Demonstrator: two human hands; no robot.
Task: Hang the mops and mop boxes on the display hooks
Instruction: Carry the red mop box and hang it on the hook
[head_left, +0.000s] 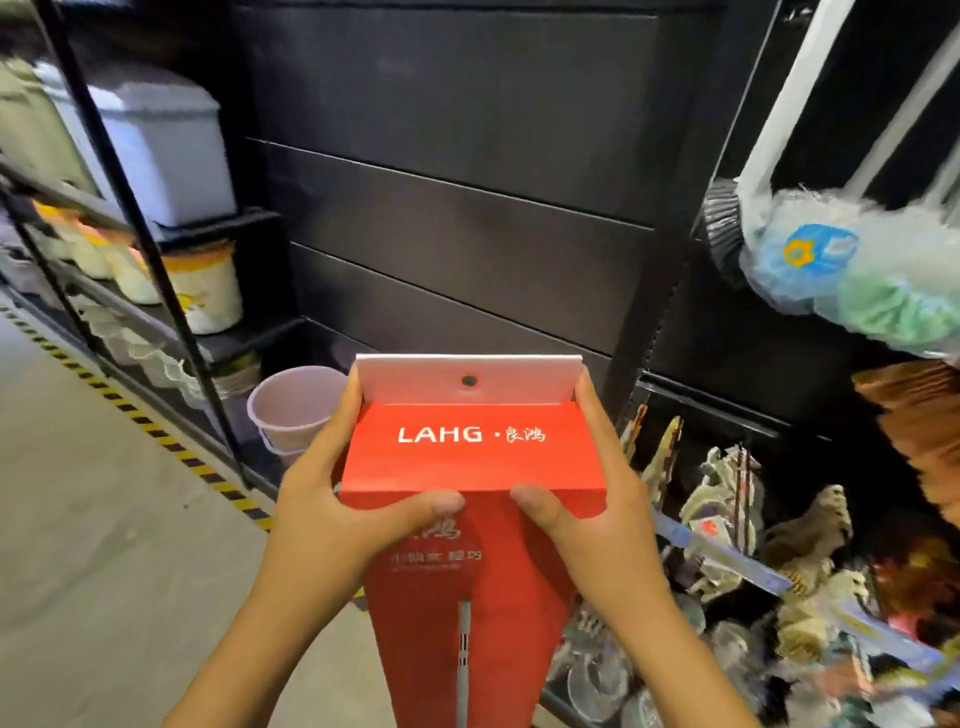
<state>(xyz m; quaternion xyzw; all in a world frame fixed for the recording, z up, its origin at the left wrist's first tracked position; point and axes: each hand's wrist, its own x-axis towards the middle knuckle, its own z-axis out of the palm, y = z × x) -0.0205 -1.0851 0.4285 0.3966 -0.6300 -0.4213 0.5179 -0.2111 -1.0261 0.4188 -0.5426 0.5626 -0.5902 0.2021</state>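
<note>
box: the red mop box (470, 452) is up in the air in front of the person, held between both hands, not on any hook. "LAHG" is printed in white on the top face, and the long body runs down between the forearms and out of view.
tab: a white hang tab (431, 376) stands up along the far edge of the box top, with a small dark hole (469, 381) near its middle.
left hand: the left hand (332, 499) grips the box's left top corner, fingers curled round the side and thumb lying flat across the front edge.
right hand: the right hand (597, 499) does the same on the right corner, thumb pointing in toward the other one. The two thumb tips are close but apart.
wall: straight ahead there's a black slatted panel (441, 182), just past the tab.
mops: up on the right a few mops (831, 270) hang with white handles and pale blue and green heads in plastic wrap.
bin: lower right, beside the box, sits a messy pile of mop heads (753, 545).
left side: a black shelf rack (156, 244) carries a grey lidded bin (166, 145) and pale tubs, with a pinkish bucket (296, 405) on the floor by its base.
floor: yellow and black hazard tape (156, 431) runs along the foot of the rack.
</note>
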